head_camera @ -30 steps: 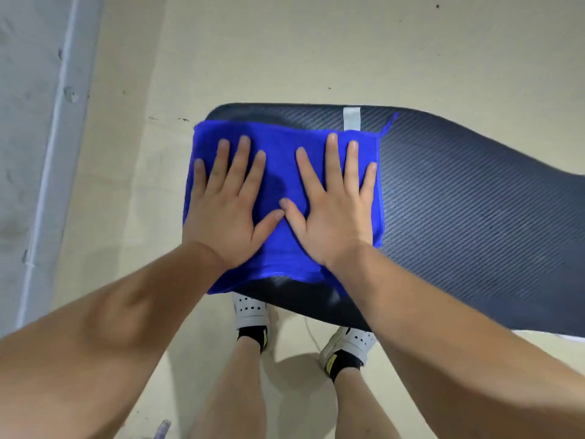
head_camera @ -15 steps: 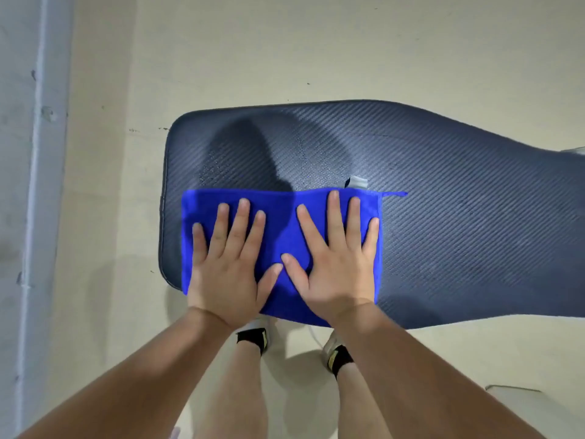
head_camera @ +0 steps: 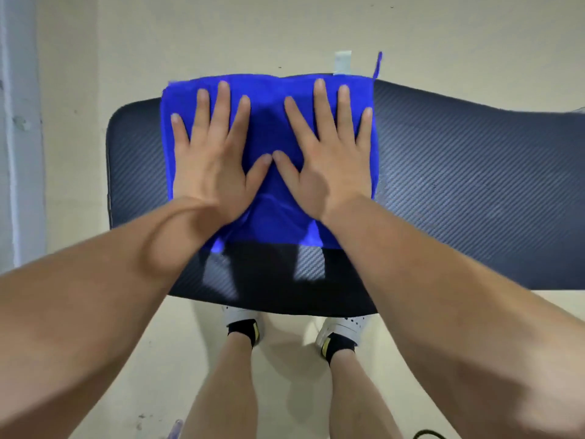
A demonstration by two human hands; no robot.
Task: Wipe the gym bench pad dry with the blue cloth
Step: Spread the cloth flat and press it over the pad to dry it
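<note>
The dark textured gym bench pad [head_camera: 468, 191] runs across the view from left to right. A blue cloth [head_camera: 269, 128] lies spread flat over its left part, its far edge and white label overhanging the pad's far side. My left hand [head_camera: 212, 153] presses flat on the cloth's left half, fingers spread. Beside it my right hand [head_camera: 323, 153] presses flat on the right half, the two thumbs nearly touching. Neither hand grips the cloth; both palms rest on top of it.
Beige floor [head_camera: 221, 33] surrounds the bench. A pale wall or post [head_camera: 19, 122] stands at the far left. My legs and white shoes [head_camera: 243, 324] are below the pad's near edge. A black cable [head_camera: 427, 434] shows at the bottom right.
Both hands have pushed the cloth away from me, from the pad's near edge to its far edge, where it overhangs. A second ago it also sat at the far edge.
</note>
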